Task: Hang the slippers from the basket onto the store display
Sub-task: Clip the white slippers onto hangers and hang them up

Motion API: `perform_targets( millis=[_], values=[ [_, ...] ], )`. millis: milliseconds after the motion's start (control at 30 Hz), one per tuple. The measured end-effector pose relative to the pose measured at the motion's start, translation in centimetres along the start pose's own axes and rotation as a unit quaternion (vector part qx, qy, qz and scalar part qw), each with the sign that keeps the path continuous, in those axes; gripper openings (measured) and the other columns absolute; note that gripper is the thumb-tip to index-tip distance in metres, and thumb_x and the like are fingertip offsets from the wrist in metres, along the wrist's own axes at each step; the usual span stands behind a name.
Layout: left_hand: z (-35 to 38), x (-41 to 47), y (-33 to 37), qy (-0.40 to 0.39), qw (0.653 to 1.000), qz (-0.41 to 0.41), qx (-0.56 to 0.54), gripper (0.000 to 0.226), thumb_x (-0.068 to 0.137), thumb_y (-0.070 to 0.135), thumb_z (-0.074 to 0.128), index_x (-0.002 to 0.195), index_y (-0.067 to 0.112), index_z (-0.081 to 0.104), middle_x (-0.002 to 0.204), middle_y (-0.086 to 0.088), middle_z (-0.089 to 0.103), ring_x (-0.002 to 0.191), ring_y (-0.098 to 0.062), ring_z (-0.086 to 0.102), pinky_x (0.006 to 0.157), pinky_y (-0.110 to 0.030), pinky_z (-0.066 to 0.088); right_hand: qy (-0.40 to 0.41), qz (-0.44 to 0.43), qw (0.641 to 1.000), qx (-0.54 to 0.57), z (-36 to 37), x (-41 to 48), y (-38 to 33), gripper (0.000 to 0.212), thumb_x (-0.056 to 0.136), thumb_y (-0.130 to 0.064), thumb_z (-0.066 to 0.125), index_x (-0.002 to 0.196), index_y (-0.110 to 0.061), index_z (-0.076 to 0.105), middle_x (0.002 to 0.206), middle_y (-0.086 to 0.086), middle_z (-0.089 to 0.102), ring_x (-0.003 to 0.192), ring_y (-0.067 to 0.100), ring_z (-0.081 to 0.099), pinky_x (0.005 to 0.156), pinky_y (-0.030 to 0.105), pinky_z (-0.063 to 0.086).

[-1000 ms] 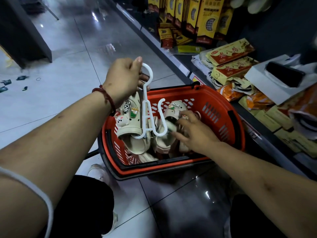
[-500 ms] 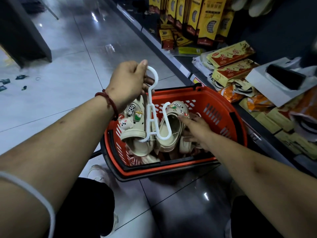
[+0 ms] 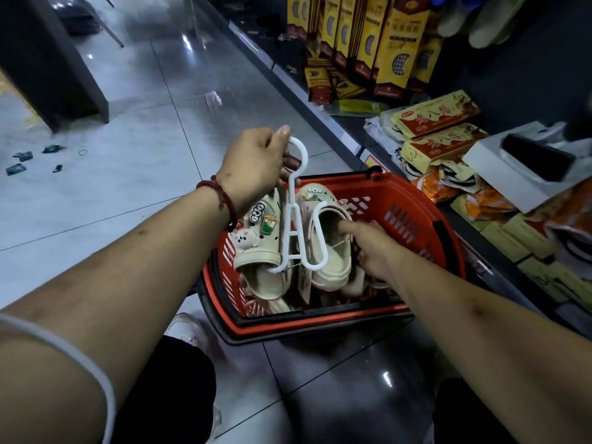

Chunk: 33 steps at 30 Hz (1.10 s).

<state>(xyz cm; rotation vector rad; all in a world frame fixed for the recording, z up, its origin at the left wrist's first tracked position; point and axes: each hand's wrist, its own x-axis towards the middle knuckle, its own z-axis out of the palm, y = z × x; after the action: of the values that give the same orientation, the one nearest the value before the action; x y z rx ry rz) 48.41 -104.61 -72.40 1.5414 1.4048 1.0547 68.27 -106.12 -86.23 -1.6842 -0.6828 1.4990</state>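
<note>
— Where are the slippers?

— Both hang over the red basket (image 3: 413,200), which sits on the tiled floor (image 3: 144,161) just beside the low shelf (image 3: 323,100) on the right. They are on a white plastic hanger (image 3: 292,216), one on each of its lower loops.

— Who holds the hanger?

— The left hand (image 3: 256,165). Its thumb and fingers are pinched together on the round hook at the top, so the hanger is upright above the near-left part of the basket. There is a red bracelet (image 3: 221,200) on that wrist.

— And the other hand?

— The right hand (image 3: 373,248) is clamped on the right slipper (image 3: 330,251): one finger pokes into the opening and the rest curl round its right side.

— What about the left slipper (image 3: 256,248)?

— Nothing touches it but the hanger. It is cream, toe down, with small charms on its top, among them a white bear face.

— Anything else in the basket?

— More cream slippers lie at the bottom, below the hanging pair.

— And on the shelf?

— Yellow and red boxes (image 3: 439,113) lie flat, with tall yellow packs (image 3: 397,43) upright behind them.
</note>
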Motion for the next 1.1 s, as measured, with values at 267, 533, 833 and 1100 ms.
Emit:
perform_targets(
  millis=[267,533,833,1100],
  values=[
    [0.7,-0.2,0.6,0.005,0.999,-0.010,0.035,0.040,0.106,0.038,0.042,0.082,0.010,0.058,0.074,-0.010,0.072,0.049,-0.015,0.066,0.043,-0.026,0.046,0.039,-0.142,0.986,-0.075,-0.2,-4.4,-2.9,0.019,0.075,-0.003,0.063,0.087,-0.018,0.066,0.057,-0.012,0.059,0.050,0.003,0.053,0.046,0.017,0.038],
    [1.3,-0.2,1.0,0.023,0.999,-0.020,0.015,0.040,0.105,0.036,0.047,0.083,0.006,0.063,0.075,-0.012,0.073,0.060,-0.022,0.073,0.060,-0.034,0.060,0.100,-0.264,0.953,-0.113,-1.0,-5.6,-4.1,0.061,0.078,-0.015,0.074,0.131,-0.023,0.046,0.114,-0.003,0.064,0.100,0.013,0.063,0.087,0.033,0.052],
    [0.9,1.0,2.2,0.071,0.996,0.032,-0.044,0.039,0.105,0.034,0.047,0.080,0.007,0.060,0.080,-0.017,0.071,0.067,-0.028,0.075,0.056,-0.033,0.056,0.023,-0.304,0.916,-0.261,-2.4,-7.0,-3.4,0.078,0.079,-0.010,0.076,0.142,-0.029,0.033,0.118,-0.010,0.056,0.110,0.014,0.056,0.088,0.033,0.047],
    [0.3,0.8,3.8,-0.016,0.994,0.049,-0.099,0.033,0.108,0.024,0.041,0.090,0.002,0.058,0.080,-0.018,0.069,0.067,-0.021,0.075,0.052,-0.021,0.051,0.009,-0.304,0.895,-0.327,-3.5,-7.5,-2.8,0.067,0.077,-0.018,0.073,0.135,-0.019,0.039,0.105,-0.003,0.063,0.090,0.015,0.064,0.079,0.039,0.056]
  ],
)
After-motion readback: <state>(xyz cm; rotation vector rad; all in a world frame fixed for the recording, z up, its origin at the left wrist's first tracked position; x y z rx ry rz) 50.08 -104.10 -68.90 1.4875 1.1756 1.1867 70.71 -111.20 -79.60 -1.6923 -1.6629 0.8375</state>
